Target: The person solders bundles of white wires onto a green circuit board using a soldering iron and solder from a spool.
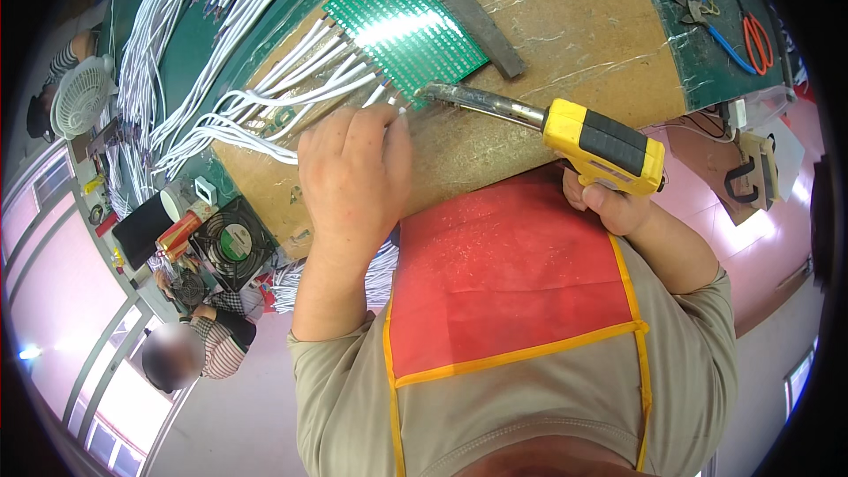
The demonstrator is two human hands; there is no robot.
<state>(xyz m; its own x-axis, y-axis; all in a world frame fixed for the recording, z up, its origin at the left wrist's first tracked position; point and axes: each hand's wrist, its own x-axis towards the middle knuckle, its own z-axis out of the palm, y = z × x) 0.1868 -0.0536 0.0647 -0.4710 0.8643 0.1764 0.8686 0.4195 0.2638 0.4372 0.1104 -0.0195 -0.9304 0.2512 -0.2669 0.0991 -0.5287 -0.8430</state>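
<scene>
My right hand (609, 203) is wrapped round the grip of a yellow and black soldering gun (601, 143). Its metal tip reaches left to the near corner of a green circuit board panel (411, 31). Close to that tip, my left hand (353, 168) is closed, fingers pressed together at the end of a white cable (389, 93); the fingertips are partly hidden behind the hand's back. Several white cables (265, 110) fan out to the left from the panel's left edge. A dark metal bar (468, 13) lies along the panel's right side.
Bundles of white cables (168, 26) cover the table's left. Blue-handled pliers (707, 13) and orange-handled scissors (755, 42) lie at the far right. A black fan (233, 243) stands at the left edge, near a white basket (82, 97). Another person (199, 344) sits at lower left.
</scene>
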